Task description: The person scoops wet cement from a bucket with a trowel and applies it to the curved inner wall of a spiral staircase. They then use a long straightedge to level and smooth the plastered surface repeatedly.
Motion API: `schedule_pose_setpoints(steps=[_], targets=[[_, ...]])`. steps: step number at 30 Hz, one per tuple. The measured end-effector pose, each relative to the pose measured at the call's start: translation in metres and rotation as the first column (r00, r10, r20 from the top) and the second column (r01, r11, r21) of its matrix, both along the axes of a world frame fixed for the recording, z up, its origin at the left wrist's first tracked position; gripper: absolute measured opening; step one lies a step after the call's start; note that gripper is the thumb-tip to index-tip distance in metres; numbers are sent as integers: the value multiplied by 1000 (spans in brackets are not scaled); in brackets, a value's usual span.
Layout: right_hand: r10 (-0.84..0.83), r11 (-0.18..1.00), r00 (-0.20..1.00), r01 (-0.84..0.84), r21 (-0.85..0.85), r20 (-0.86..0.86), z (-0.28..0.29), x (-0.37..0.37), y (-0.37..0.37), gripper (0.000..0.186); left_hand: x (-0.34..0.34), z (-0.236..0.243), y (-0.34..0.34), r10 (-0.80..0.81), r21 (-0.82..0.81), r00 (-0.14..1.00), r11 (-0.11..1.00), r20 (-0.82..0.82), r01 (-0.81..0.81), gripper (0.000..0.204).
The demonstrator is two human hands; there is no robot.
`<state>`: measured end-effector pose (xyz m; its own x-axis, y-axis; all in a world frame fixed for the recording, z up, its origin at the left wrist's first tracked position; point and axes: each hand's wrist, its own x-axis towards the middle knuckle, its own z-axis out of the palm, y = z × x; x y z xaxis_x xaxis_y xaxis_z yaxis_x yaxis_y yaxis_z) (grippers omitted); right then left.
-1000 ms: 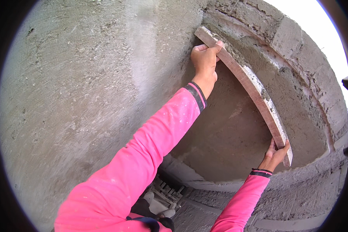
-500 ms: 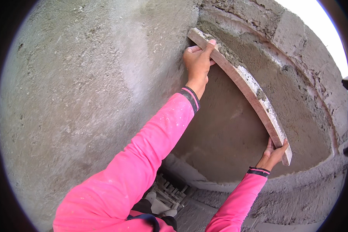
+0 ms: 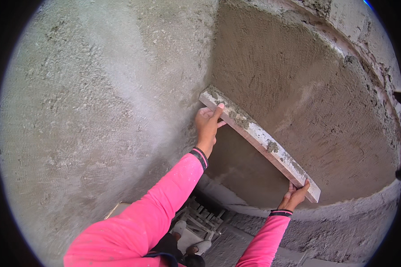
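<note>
A long wooden straightedge lies slantwise against a brown plastered wall panel. Wet mortar clings in lumps to its whitish upper face. My left hand grips it near its upper left end, thumb over the top edge and fingers beneath. Close to the lower right end, my right hand holds it the same way. Above the board the plaster looks rough and streaked; the darker plaster below it looks smoother.
A rough grey wall meets the panel in a corner on the left. Along the panel's foot runs a rough concrete band. Far below, my shoes stand on a light board beside a slatted wooden frame.
Both hands have brought the straightedge down the panel, from near its top edge to about mid-height. More plaster shows above it, and the head view has shifted.
</note>
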<state>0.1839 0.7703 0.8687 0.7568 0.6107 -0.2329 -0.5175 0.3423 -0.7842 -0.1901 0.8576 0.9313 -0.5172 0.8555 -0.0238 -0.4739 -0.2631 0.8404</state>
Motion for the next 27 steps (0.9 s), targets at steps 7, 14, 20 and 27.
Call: schedule_pose_setpoints(steps=[7,14,20,27], targets=[[84,979,996,-78,-191,25,-68,3,-48,58,1,-95,-32,-20,-389,991,918,134,71,45],[45,988,996,-56,143,75,104,27,-36,55,22,124,-21,-32,269,990,963,135,-6,35],[92,952,990,-119,283,107,218,14,8,61,16,266,-4,59,306,983,946,176,-111,34],[75,956,993,-98,275,93,225,5,15,65,10,250,12,71,304,995,948,65,-88,36]])
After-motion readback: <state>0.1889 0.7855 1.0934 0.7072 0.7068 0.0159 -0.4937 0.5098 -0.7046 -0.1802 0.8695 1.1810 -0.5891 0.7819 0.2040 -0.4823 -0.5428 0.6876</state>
